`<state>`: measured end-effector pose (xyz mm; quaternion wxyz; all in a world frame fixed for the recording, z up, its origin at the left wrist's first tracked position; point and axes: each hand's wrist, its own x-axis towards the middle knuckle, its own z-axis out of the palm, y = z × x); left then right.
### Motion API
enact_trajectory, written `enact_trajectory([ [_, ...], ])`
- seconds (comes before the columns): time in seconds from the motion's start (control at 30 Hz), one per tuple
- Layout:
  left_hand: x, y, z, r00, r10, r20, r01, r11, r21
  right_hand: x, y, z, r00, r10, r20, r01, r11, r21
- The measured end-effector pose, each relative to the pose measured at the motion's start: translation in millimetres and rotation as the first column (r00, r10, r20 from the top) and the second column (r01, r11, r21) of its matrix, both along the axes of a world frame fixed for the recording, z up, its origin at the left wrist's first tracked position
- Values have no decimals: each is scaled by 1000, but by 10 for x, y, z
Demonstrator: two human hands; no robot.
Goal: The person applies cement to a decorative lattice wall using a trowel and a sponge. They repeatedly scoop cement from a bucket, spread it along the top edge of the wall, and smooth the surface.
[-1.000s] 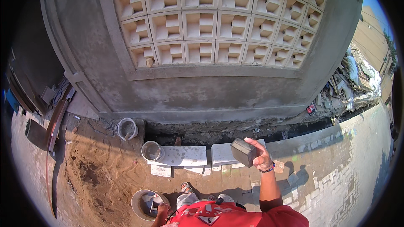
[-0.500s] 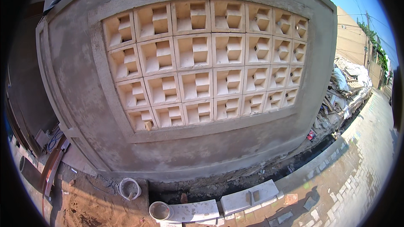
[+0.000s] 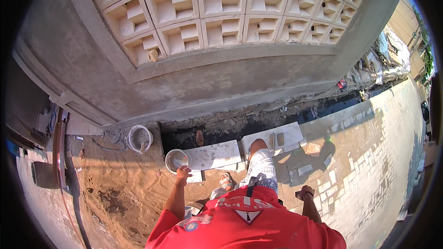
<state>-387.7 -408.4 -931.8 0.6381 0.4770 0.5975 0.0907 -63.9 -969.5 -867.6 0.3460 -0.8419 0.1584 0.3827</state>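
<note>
My left hand (image 3: 183, 174) is raised just below a bucket (image 3: 171, 160) on a white slab (image 3: 210, 156), fingers curled around something I cannot make out. My right hand (image 3: 306, 192) hangs at my right side, closed and apparently empty. A small grey block (image 3: 280, 139) lies on the second white slab (image 3: 291, 133). My right leg, in white shorts, reaches forward to that slab. Another container below is mostly hidden by my body.
A grey rendered wall (image 3: 221, 78) with pale pierced blocks stands beyond a dark trench (image 3: 332, 109). A white bucket (image 3: 138, 138) and sand (image 3: 110, 189) are at left, beside long boards (image 3: 60, 147). Broken paving (image 3: 350, 180) and a rubble heap (image 3: 383, 64) are at right.
The grey block that my right hand held up now lies on the slab, and that hand is lower. My left hand has moved forward and up toward the slab's bucket. My right leg is forward.
</note>
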Motion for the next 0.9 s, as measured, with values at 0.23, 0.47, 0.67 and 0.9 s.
enact_trajectory([
  [0.23, -249, -360, -184, 966, -211, -147, 184, 967, -176, -190, 177, -95, 781, 492, 385, -368, 860, -353],
  [0.47, 1483, 1099, 1089, 899, -419, 127, 323, 830, 454, 980, 873, 1509, 916, -106, 386, -85, 891, 446],
  [0.67, 2990, 1876, 3430, 794, -590, 148, 185, 465, 866, 1130, 843, 944, 956, -292, -20, 214, 651, 728],
  [0.9, 3988, 2299, 5671, 924, -372, -94, -25, -302, 953, 899, 747, 148, 959, 42, 280, -38, 999, -20],
])
